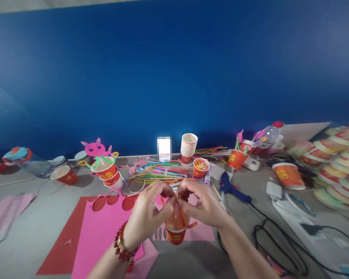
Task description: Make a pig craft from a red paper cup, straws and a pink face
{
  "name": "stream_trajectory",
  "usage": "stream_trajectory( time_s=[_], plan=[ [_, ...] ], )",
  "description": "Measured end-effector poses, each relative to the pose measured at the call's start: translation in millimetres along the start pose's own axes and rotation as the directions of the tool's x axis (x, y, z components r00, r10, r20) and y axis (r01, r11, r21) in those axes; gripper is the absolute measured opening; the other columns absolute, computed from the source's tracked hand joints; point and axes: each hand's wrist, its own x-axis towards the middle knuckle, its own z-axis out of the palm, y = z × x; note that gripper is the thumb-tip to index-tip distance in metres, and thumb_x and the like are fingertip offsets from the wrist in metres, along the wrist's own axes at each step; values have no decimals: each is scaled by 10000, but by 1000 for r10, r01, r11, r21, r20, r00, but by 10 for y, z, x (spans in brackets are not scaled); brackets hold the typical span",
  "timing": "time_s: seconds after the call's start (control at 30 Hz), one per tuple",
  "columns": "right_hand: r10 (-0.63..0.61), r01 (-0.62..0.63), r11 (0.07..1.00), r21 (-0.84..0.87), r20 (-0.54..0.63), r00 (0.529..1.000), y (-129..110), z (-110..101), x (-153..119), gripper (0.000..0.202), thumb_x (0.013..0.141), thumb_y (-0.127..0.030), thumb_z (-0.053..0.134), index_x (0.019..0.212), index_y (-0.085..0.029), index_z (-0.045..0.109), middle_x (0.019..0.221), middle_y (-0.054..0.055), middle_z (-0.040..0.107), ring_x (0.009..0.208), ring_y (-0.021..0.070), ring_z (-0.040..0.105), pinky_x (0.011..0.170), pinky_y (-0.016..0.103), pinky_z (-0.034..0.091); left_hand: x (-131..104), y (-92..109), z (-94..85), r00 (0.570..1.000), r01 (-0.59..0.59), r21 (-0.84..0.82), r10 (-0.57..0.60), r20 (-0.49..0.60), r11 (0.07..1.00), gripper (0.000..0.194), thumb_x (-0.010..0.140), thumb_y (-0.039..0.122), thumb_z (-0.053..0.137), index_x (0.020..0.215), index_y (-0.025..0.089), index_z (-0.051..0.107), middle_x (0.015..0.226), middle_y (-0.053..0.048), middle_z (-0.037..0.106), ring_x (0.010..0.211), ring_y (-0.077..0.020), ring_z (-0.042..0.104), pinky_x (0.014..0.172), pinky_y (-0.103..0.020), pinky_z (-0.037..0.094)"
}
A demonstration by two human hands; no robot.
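Observation:
A red paper cup (176, 236) stands upright near the front of the table, with orange strips sticking out at its sides. Above its mouth, my left hand (154, 207) and my right hand (202, 203) meet, thumbs and fingertips pinched together around a thin, pale upright stick (176, 211) that rises from the cup. The fingers hide the stick's top. Beneath the cup lies pink paper (203, 231) with slits cut in it. A beaded bracelet is on my left wrist.
Pink sheets (97, 240) over red paper lie at left. Behind are decorated cups (104, 170), coloured strips (165, 170), a cup stack (189, 146) and a small filled cup (201, 167). A blue glue gun (234, 190), black cables, a power strip (305, 228) and paper crafts occupy the right.

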Motion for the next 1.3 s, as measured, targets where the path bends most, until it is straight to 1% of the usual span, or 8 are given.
stream_trajectory(
  time_s=[0.3,0.4,0.57,0.7,0.83,0.93,1.1,1.3],
  plan=[
    [-79,77,995,-62,-36,996,-1,32,5,122,792,-124,581,739,-212,516,664,-13,568,601,139,535,571,239,432,6,3,4,1000,-10,-8,10,-4,1000,108,866,133,502,822,205,569,806,-12,635,767,-169,596,711,-282,451],
    [-118,114,990,-81,-38,992,-6,33,14,120,807,-127,579,740,-213,527,674,-4,592,613,145,554,589,250,443,7,0,-1,1000,19,-71,-18,4,997,120,871,118,495,828,205,566,815,-6,638,773,-156,597,713,-267,453],
    [-116,115,993,-38,-31,993,6,36,29,105,837,-124,574,780,-209,548,698,-9,587,622,136,555,583,234,451,14,-10,8,998,52,-128,-55,-19,990,127,869,104,498,820,201,564,800,7,625,762,-143,583,717,-250,451],
    [-160,158,985,-67,-24,987,34,30,37,100,849,-125,588,794,-205,564,712,-2,607,639,141,571,608,247,460,26,-43,21,994,108,-161,-107,14,981,131,863,95,490,819,199,557,784,11,616,733,-141,574,678,-242,446],
    [-121,121,991,-50,5,993,62,9,48,103,893,-177,595,794,-198,575,720,8,614,653,147,584,614,251,470,49,-86,28,993,119,-166,-114,37,979,122,880,113,491,822,198,557,786,9,614,738,-144,580,648,-237,443],
    [-54,54,998,-27,18,998,76,-3,56,119,913,-230,618,806,-195,580,735,13,619,663,149,585,618,255,476,63,-97,6,995,90,-127,-84,52,988,119,910,133,484,845,201,556,813,8,621,757,-142,582,677,-243,442],
    [52,-58,994,91,68,996,90,-12,65,163,925,-311,651,835,-190,589,742,5,616,655,140,595,607,242,481,67,-87,-47,996,30,-80,-24,84,996,117,946,179,472,877,203,564,843,-8,632,779,-152,589,725,-268,453],
    [122,-130,985,112,77,990,127,-28,69,220,917,-376,669,844,-181,600,728,3,620,650,139,592,589,235,457,92,-108,-38,997,43,-50,-40,62,998,125,959,274,519,874,205,580,823,-9,646,768,-159,614,706,-266,465]
  ],
)
